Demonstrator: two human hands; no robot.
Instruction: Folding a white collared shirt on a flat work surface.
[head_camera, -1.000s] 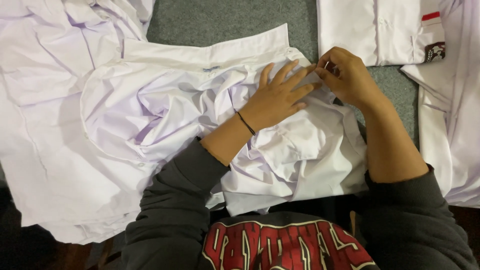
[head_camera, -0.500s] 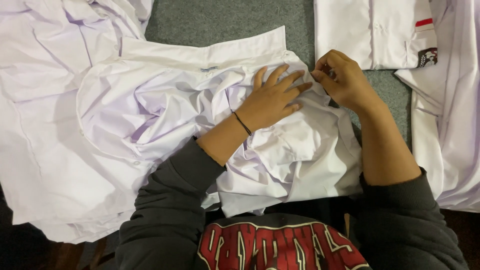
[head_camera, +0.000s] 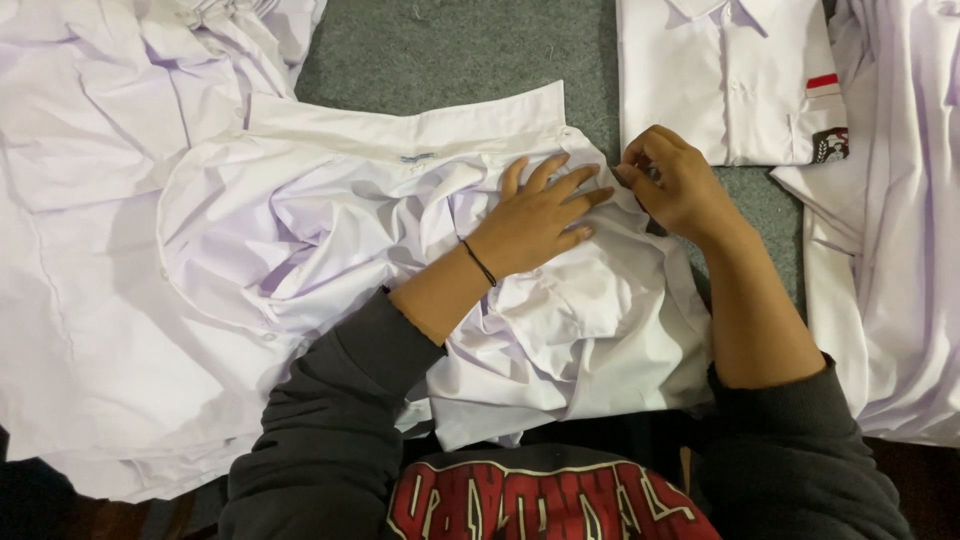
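- Head view: we see our left hand (head_camera: 535, 215) lying flat, palm down, on the crumpled white cotton shirt (head_camera: 400, 260); the fingers (head_camera: 570, 185) are spread apart and stretched out, and they hold nothing, they only press the cloth.
- Our right hand (head_camera: 680, 185) is curled, with the fingertips brought together in a pinch on the edge of the same shirt, just beside the left fingertips; what exactly sits between the fingertips is too small for us to tell.
- The crumpled shirt lies in the middle, in front of us, on the grey carpet-like surface (head_camera: 450, 60), with its long straight collar band (head_camera: 420, 125) turned away from us.
- We count one thin dark band (head_camera: 479, 262) on the left wrist.
- We count one neatly folded white shirt with a red stripe and a dark badge (head_camera: 725, 80), lying past the right hand, near it but apart.
- At the left there is a loose heap of white cloth (head_camera: 90, 200), touching the crumpled shirt; how many pieces it has, we cannot tell.
- At the right edge lies more white cloth (head_camera: 890, 250), also not countable.
- We see no container.
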